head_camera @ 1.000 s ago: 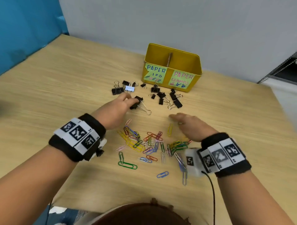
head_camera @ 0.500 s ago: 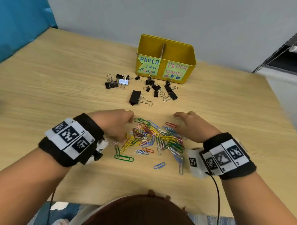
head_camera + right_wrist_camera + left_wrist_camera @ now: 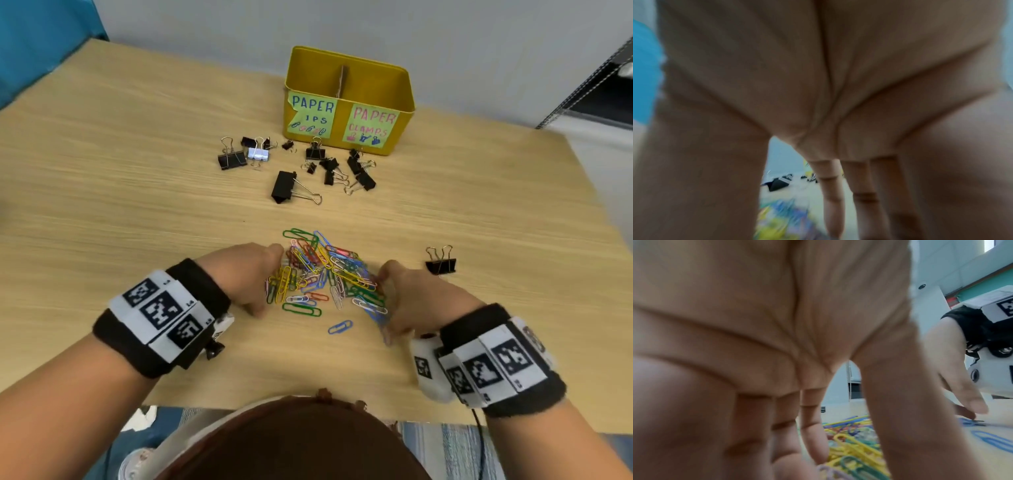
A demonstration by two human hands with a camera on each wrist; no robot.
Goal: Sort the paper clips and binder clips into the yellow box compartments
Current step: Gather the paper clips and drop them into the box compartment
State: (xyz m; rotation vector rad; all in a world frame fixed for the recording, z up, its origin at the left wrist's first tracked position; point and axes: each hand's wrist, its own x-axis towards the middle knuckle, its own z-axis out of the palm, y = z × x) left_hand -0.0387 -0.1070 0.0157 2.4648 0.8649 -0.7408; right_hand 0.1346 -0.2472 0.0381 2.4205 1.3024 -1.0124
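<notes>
Paper clips (image 3: 325,274), light, slippery and loose, lie heaped between my left hand (image 3: 251,277) and right hand (image 3: 411,294), both spread-fingered, holding nothing; I'd scoop from underneath at both flanks.

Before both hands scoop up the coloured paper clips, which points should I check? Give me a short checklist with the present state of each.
1. Left hand at the left edge of the paper clip pile: ok.
2. Right hand at the pile's right edge: ok.
3. Pile free of binder clips: ok; the lone binder clip lies apart, to the right.
4. All paper clips gathered: not ok; one blue paper clip lies outside, nearer the person.
5. Yellow box open and upright: ok.
6. Grip on the pile: cannot tell; the fingertips are hidden.
</notes>
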